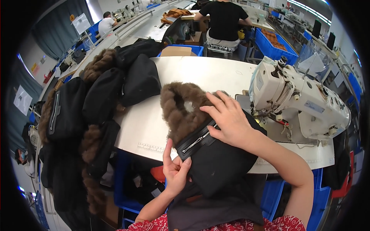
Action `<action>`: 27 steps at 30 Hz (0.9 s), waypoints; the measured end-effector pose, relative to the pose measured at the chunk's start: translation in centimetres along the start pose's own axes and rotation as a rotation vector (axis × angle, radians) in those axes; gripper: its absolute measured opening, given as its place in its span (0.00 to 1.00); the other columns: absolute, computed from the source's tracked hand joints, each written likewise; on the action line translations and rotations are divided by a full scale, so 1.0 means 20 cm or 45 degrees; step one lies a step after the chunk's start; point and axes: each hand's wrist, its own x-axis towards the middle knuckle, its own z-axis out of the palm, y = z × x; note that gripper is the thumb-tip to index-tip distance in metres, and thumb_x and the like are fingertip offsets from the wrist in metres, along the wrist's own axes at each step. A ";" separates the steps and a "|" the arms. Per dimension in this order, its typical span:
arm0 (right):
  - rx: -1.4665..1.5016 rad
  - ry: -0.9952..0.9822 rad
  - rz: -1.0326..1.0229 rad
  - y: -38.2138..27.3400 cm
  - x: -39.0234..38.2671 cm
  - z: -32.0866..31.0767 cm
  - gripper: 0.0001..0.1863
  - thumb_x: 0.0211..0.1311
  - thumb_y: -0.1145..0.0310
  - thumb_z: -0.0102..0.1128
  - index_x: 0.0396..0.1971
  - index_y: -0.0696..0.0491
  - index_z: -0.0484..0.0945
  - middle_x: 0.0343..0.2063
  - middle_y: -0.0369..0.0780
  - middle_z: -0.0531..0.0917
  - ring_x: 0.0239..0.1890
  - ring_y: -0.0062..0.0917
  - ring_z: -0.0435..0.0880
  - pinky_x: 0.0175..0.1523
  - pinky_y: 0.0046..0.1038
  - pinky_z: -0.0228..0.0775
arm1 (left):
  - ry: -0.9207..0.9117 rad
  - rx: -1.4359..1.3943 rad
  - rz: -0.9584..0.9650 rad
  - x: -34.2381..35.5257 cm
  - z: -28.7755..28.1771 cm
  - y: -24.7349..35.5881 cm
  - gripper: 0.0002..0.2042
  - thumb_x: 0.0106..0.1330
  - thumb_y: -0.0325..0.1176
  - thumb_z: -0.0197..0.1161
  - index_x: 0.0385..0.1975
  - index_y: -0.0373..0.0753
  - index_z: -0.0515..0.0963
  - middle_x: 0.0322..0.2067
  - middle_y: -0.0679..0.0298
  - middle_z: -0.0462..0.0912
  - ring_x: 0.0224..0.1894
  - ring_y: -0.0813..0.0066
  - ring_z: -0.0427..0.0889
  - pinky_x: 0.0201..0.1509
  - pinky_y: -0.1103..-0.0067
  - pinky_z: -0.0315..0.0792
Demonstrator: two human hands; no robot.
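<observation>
A black fabric bag [219,161] with a brown furry handle [173,111] lies at the near edge of the white table, partly over my lap. Across its upper part runs a zipper [196,141] in a black trim strip. My left hand [177,169] pinches the bag's left corner by the zipper end, thumb on top and index finger stretched along the edge. My right hand [229,121] rests on the right side of the bag, fingers spread over the fur and trim, thumb by the zipper. What lies under its palm is hidden.
A white sewing machine [300,96] stands to the right of the bag. Several black bags with brown fur [104,92] are piled on the left. Blue bins [127,181] sit below the table. Farther off, a person in black [223,21] sits with their back to me.
</observation>
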 end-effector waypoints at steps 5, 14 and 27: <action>0.262 -0.045 -0.019 -0.14 -0.04 0.02 0.33 0.53 0.55 0.67 0.59 0.48 0.70 0.67 0.52 0.61 0.71 0.52 0.53 0.72 0.49 0.46 | 0.099 0.025 0.115 -0.07 0.00 -0.06 0.39 0.70 0.21 0.56 0.73 0.37 0.37 0.23 0.71 0.73 0.23 0.91 0.67 0.29 0.91 0.63; 0.304 -0.055 -0.043 -0.18 -0.04 0.08 0.31 0.52 0.66 0.62 0.59 0.51 0.69 0.67 0.53 0.59 0.72 0.53 0.48 0.73 0.53 0.40 | 0.110 0.022 0.142 -0.12 0.01 -0.09 0.36 0.68 0.20 0.56 0.72 0.33 0.42 0.23 0.72 0.74 0.25 0.91 0.67 0.35 0.91 0.62; -0.374 0.092 -0.070 0.10 -0.05 -0.08 0.32 0.47 0.70 0.64 0.58 0.50 0.71 0.66 0.49 0.64 0.68 0.44 0.62 0.67 0.44 0.60 | 0.246 -0.011 0.340 -0.29 -0.06 -0.20 0.28 0.66 0.17 0.58 0.65 0.31 0.57 0.20 0.73 0.71 0.23 0.90 0.67 0.35 0.90 0.64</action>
